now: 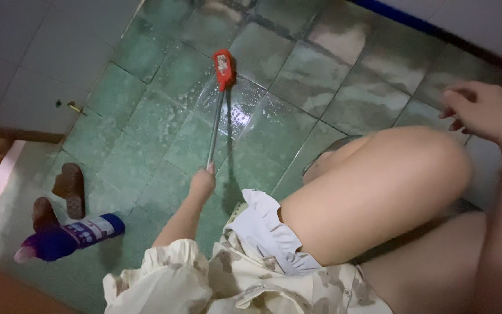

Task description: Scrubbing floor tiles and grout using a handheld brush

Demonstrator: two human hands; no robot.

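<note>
Here, scrubbing a wet green tile floor (146, 87) with a long-handled brush (223, 67); left hand (202, 181) closed around the lower end of the metal handle (215, 125), fingers wrapped tight on it; red brush head down on the soapy patch of tiles, well out in front of the knees; right hand (483, 110) off to the side above the raised knee (431, 157), fingers loosely curled, holding nothing that shows. To scrub well: keep the head flat on the tile, not tipped on an edge; press down along the handle; short back-and-forth strokes over the foamy area and along the grout lines; probably worth bringing the free hand onto the handle for more pressure, since a one-handed hold at the far end gives little leverage. Risk as judged: slippery floor, crouched stance, so weight kept low and steady. Elsewhere: blue and white cleaner bottle (68, 237) lying on its side at lower left; pair of brown sandals (68, 189) just beside it; pale wall (24, 64) and a door edge at left; pale ruffled clothing (245, 261) at bottom.
</note>
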